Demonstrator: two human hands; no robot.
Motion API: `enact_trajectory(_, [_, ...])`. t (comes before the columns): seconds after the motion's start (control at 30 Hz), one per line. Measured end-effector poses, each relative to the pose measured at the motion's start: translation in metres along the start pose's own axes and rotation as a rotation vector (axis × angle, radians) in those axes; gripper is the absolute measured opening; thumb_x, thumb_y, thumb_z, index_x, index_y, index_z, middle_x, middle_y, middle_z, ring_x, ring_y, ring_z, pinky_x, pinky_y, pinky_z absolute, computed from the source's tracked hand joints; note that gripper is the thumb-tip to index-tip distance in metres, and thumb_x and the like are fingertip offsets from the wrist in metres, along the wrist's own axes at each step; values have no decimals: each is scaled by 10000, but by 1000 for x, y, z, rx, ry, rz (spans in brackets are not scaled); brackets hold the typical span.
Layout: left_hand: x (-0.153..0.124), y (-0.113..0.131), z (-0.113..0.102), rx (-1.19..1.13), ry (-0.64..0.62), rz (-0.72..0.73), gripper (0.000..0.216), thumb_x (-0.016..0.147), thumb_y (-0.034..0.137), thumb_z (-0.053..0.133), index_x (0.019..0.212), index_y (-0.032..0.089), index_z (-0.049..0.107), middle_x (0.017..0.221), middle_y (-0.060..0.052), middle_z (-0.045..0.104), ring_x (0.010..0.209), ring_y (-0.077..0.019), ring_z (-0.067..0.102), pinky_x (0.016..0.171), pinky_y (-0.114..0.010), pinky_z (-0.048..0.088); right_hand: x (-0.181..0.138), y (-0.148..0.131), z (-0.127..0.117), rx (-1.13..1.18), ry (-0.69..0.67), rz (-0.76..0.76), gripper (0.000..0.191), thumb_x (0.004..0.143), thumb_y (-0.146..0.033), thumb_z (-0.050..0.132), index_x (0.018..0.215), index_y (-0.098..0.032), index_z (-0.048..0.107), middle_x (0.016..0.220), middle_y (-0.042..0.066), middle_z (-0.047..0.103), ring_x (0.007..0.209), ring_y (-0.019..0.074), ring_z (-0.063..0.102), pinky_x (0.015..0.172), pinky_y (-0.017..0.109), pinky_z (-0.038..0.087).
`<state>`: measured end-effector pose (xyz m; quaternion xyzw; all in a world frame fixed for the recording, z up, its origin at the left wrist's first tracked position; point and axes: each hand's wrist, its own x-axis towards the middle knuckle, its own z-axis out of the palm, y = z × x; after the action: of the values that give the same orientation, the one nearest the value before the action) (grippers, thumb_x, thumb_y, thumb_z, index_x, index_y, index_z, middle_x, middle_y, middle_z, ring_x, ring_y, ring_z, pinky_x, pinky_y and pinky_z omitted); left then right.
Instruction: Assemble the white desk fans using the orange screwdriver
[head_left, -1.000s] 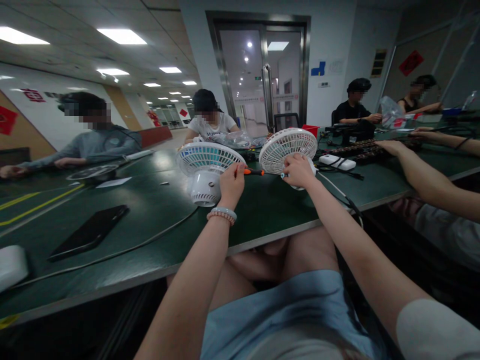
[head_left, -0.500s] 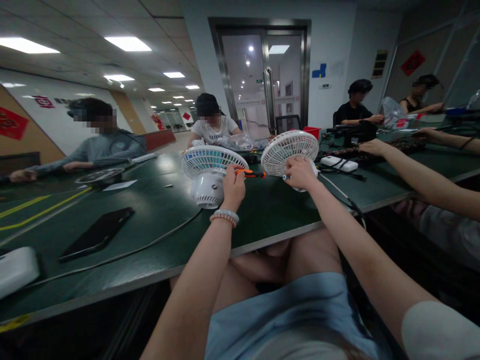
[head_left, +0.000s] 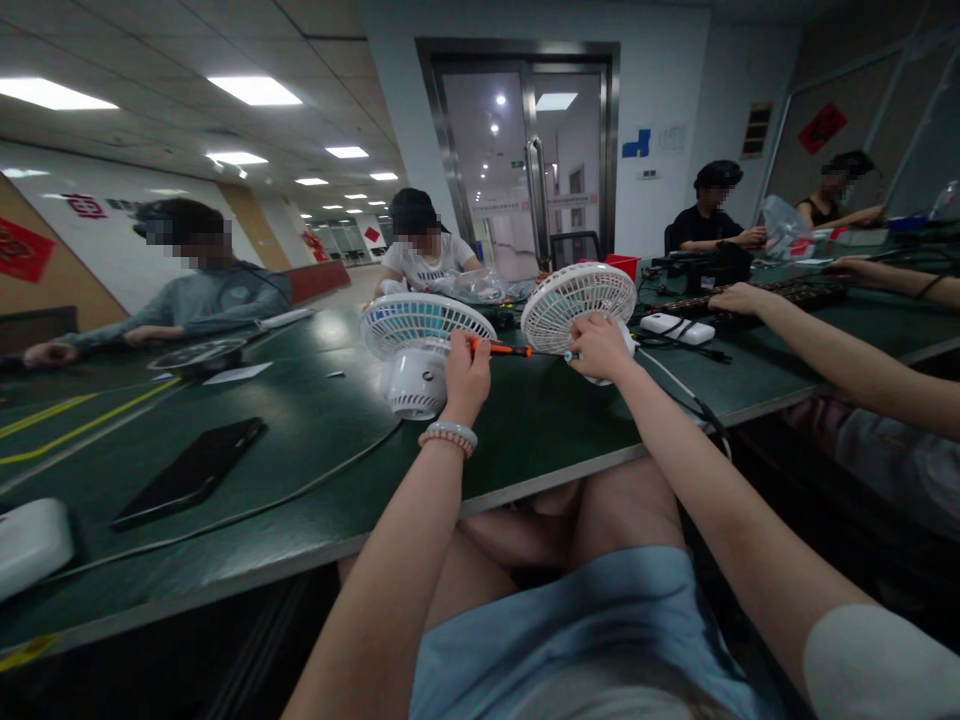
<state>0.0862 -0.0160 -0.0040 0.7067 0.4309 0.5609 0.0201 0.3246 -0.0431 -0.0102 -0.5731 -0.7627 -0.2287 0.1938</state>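
Note:
My left hand (head_left: pixel 468 378), a bracelet at its wrist, is closed round the handle of an orange and black screwdriver (head_left: pixel 511 350), which points right. Behind that hand a white fan (head_left: pixel 412 385) rests on the green table, its round grille tilted upward. My right hand (head_left: pixel 598 348) grips a second white fan (head_left: pixel 577 292) at the rear of its grille. A small light blue bit shows by the right fingertips, close to the screwdriver's tip. Exactly where the tip touches is too small to tell.
On the table (head_left: pixel 300 400) lie a black phone (head_left: pixel 191 470), a white box-like item (head_left: pixel 34 545) and a pale cable (head_left: pixel 300 487). A white power strip (head_left: pixel 677 328) is at the right. A neighbour's arm (head_left: pixel 840 350) reaches in there. Several people sit around the table.
Almost nothing differs. Both hands keep their hold, and the view has shifted very slightly.

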Motion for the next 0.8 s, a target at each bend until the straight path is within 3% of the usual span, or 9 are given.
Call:
enact_trajectory(0.57, [0,5,-3,46,-16,47,190,861,336,403,858,179,511,712,-7,520,646,-138,490,622,-272,367,0,0,0,-9,15,3,248,767,-367,519,806,-223,716,1050,75,537,1001,271,372,816,425,269])
enact_trajectory(0.8, [0,3,-1,117,-85,34,367,881,405,307,760,182,573,681,-32,574,664,-162,517,616,-278,351,0,0,-1,-8,7,8,260,776,-378,508,812,-222,713,1047,78,538,1013,277,368,813,421,270])
